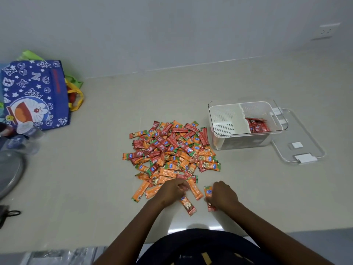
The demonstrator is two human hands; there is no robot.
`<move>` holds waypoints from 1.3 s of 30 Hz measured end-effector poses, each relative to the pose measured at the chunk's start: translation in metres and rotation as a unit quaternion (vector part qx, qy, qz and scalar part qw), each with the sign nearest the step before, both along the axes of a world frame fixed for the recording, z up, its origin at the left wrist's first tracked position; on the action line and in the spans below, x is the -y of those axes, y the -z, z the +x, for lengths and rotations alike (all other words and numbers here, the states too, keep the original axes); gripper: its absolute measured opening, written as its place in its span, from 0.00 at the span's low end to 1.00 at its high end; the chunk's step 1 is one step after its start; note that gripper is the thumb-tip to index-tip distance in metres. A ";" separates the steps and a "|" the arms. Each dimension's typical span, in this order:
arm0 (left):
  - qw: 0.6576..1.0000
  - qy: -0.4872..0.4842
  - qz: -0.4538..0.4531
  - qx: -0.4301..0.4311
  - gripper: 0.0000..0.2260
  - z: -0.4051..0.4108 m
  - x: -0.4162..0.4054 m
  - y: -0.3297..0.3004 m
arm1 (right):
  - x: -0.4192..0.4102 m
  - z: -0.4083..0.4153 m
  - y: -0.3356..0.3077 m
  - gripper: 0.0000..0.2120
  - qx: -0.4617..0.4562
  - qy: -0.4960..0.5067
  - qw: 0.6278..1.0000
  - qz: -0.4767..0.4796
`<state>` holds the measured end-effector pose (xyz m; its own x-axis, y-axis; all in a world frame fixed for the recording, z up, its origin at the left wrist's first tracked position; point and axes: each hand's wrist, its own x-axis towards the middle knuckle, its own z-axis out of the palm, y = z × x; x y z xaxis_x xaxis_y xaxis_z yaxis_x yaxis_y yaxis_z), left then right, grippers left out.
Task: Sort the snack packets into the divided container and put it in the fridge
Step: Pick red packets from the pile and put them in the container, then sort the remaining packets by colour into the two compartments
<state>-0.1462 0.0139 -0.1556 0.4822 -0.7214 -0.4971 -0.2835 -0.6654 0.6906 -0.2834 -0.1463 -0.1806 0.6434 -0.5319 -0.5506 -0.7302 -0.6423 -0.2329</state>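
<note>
A pale counter (76,169) fills the frame, bare at lower left and lower right. A blue bag (34,94) sits at upper left. At centre lies the pile (172,152) of orange and red packets. Right of it stands the container (246,123), red packets in its right compartment (the left one shows only its white floor), with the lid (303,142) flat beside it. At lower centre, the left hand (172,192) curls on the pile's near edge; the right hand (223,196) pinches an orange packet (208,192).
</note>
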 end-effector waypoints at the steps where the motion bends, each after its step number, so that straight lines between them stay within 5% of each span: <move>1: 0.999 0.034 0.006 0.009 0.14 -0.001 -0.002 0.003 | -0.005 0.000 0.002 0.24 -0.006 -0.003 1.000 -0.014; 7: 0.960 0.237 0.050 0.143 0.15 -0.001 -0.004 0.019 | -0.002 0.007 -0.003 0.06 0.045 0.071 0.994 0.073; 12: 0.959 0.225 0.061 0.164 0.07 -0.001 -0.007 0.025 | -0.002 0.007 -0.020 0.03 0.152 0.255 0.906 0.301; 20: 0.998 -0.049 -0.032 -0.023 0.06 0.023 -0.041 0.018 | -0.025 0.037 -0.011 0.10 0.124 0.078 0.979 0.145; 24: 0.987 -0.159 -0.034 0.013 0.06 0.039 -0.058 0.010 | -0.031 0.046 0.000 0.14 0.097 -0.013 0.993 0.062; 27: 0.976 -0.215 -0.029 0.001 0.10 0.050 -0.068 0.010 | -0.032 0.053 -0.011 0.07 0.109 0.001 0.988 0.113; 32: 0.978 -0.203 0.034 -0.017 0.22 0.053 -0.075 0.023 | -0.028 0.055 -0.021 0.05 0.156 0.089 0.939 0.293; 39: 0.977 -0.081 0.120 0.154 0.23 0.034 -0.076 0.034 | -0.040 0.070 -0.019 0.04 0.171 -0.062 0.961 0.210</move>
